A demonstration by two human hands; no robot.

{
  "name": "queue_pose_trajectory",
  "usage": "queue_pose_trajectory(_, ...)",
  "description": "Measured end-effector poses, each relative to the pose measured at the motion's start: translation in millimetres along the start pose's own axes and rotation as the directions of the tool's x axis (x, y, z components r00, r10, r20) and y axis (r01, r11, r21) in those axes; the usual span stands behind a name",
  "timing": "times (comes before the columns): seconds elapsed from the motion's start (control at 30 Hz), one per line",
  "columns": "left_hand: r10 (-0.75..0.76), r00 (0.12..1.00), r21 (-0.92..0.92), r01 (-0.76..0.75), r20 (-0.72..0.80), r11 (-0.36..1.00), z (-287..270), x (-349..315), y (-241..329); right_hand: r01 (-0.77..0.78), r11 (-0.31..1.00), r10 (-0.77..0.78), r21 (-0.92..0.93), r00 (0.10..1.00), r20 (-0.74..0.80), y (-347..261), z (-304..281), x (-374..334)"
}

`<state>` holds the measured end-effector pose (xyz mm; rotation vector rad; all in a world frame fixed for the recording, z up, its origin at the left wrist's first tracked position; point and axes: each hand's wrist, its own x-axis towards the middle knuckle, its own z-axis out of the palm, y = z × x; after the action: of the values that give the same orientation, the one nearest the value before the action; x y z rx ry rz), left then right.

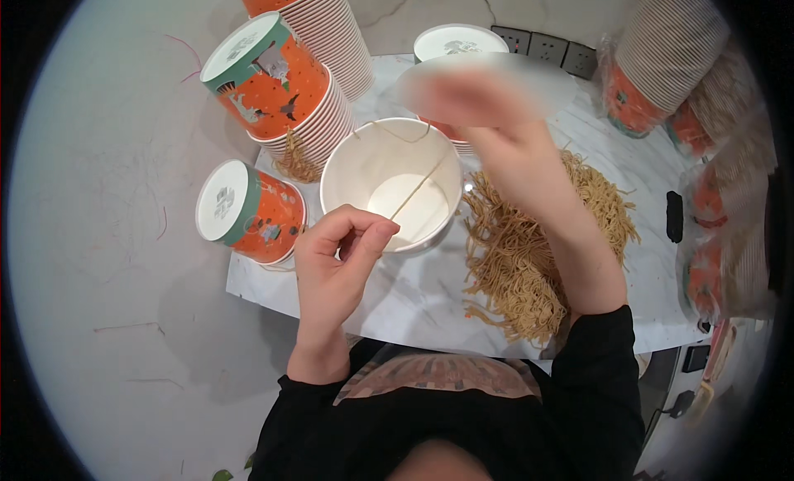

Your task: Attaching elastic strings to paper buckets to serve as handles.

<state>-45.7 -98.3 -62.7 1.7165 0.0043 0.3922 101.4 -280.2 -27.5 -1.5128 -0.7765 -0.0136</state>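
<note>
A white paper bucket (347,179) stands open in front of me, and its inside shows bare. Over it, my left hand (339,253) is closed in a pinch on a thin tan cord (420,190). The cord runs up and to the right across the bucket's mouth. Another length of cord curves along the bucket's far rim. My right hand (492,105) is raised beyond the bucket's right side; its fingers are smeared, so I cannot make out their grip. Below my right forearm lies a large heap of tan cords (517,266).
Stacks of upturned orange-and-green paper buckets (269,76) stand at the left, with cords hanging from one. A lower upturned bucket (252,212) is nearer. Another white-bottomed bucket (461,41) stands behind my right hand. Wall sockets (546,49) and plastic-wrapped bucket stacks (662,55) are beyond.
</note>
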Motion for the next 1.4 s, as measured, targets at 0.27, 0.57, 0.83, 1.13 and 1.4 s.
queue_pose_trajectory(0.27,0.027,0.999,0.075,-0.031,0.044,0.997,0,-2,19,0.244,0.969,-0.211,-0.038,0.899,0.384,-31,29,-33)
queue_pose_trajectory(0.57,0.042,0.998,-0.029,-0.041,0.037,0.999,-12,0,19,0.246,0.965,-0.186,-0.091,0.886,0.424,-36,21,-31)
queue_pose_trajectory(0.83,0.281,0.933,0.244,-0.333,0.224,0.911,-7,9,16,0.293,0.946,-0.248,-0.141,0.931,0.268,-37,12,-28)
queue_pose_trajectory(1.13,0.113,0.953,0.381,-0.218,0.28,0.899,-7,6,22,0.428,0.871,-0.369,-0.244,0.895,0.252,-53,-12,-25)
queue_pose_trajectory(1.4,-0.067,0.996,-0.055,0.07,0.052,0.996,-13,-5,20,0.622,0.644,-0.394,-0.445,0.768,0.504,-23,11,-21)
